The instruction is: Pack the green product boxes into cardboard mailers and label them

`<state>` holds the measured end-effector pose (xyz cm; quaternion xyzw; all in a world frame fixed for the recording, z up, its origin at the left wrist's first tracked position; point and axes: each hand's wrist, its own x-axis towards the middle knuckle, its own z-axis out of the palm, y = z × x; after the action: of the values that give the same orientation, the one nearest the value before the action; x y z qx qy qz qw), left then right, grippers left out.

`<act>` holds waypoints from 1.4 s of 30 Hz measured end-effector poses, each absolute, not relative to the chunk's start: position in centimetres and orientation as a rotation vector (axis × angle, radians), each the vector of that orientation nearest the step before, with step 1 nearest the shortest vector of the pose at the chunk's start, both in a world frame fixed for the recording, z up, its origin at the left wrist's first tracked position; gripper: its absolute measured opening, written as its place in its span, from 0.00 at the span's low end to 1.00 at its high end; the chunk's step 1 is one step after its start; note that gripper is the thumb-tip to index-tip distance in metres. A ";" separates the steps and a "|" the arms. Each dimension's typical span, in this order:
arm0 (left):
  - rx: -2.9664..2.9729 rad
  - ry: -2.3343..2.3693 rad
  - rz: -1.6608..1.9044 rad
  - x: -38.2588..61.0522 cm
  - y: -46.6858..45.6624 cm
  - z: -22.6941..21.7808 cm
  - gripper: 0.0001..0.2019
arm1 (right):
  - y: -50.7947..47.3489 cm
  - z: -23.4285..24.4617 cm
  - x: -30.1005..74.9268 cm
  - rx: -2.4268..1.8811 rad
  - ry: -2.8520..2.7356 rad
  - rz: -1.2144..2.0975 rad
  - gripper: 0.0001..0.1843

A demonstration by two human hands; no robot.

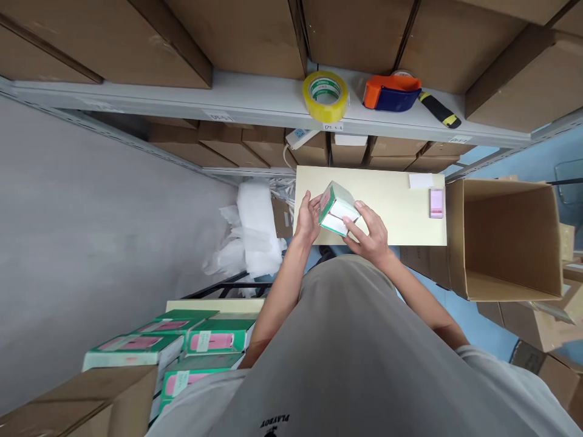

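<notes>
A small green-and-white box is held between the left hand and the right hand above a cream table. An open carton is seen beside it.

This is a stockroom with a packing station. Grey metal shelving runs along the far edge of the pale worktop, and its levels are filled with plain brown cartons. A yellow tape roll, an orange tape dispenser and a utility knife lie on the shelf edge. An open shipping carton stands at the worktop's right edge. Off its left edge lies white packing wrap, with stacked green retail boxes nearer the camera.
</notes>
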<state>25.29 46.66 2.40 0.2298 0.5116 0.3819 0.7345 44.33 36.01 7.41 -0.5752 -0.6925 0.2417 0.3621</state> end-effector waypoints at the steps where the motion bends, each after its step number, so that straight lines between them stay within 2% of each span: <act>1: 0.495 1.138 0.846 25.3 46.6 2.3 0.40 | 36.0 7.2 44.4 -1.489 -1.780 0.609 0.24; 7: 0.465 1.249 0.865 25.2 45.2 3.3 0.30 | 37.0 8.4 44.8 -1.514 -1.681 0.541 0.26; 12: 0.670 1.310 0.958 23.6 42.5 6.9 0.27 | 40.4 10.6 47.9 -1.542 -1.300 0.681 0.34; 15: 0.959 1.333 1.055 22.7 41.7 9.6 0.27 | 43.1 9.6 50.3 -1.465 -1.034 0.936 0.31; 22: 1.554 1.348 1.070 23.5 44.9 13.2 0.17 | 44.8 4.8 49.5 -1.567 -0.460 1.670 0.21; 27: 1.536 1.305 0.988 25.9 47.2 12.4 0.09 | 42.2 3.6 45.4 -1.571 -0.320 2.223 0.32; 30: 1.518 1.343 0.939 27.1 48.6 10.9 0.08 | 40.7 2.9 43.9 -1.524 -0.207 2.417 0.37; 36: 1.513 1.390 0.891 27.7 49.7 8.7 0.04 | 39.9 2.1 44.7 -1.505 -0.057 2.412 0.33; 39: 1.429 1.356 0.948 27.7 49.0 7.9 0.11 | 40.4 1.8 46.2 -1.495 0.007 2.242 0.27; 42: 1.264 1.401 1.011 28.0 47.7 6.3 0.22 | 41.0 1.3 47.9 -1.449 0.081 2.034 0.17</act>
<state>28.04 47.70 6.35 0.5181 0.5743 0.4143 0.4797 47.86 41.04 1.26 -0.5503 0.0309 0.7723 0.3159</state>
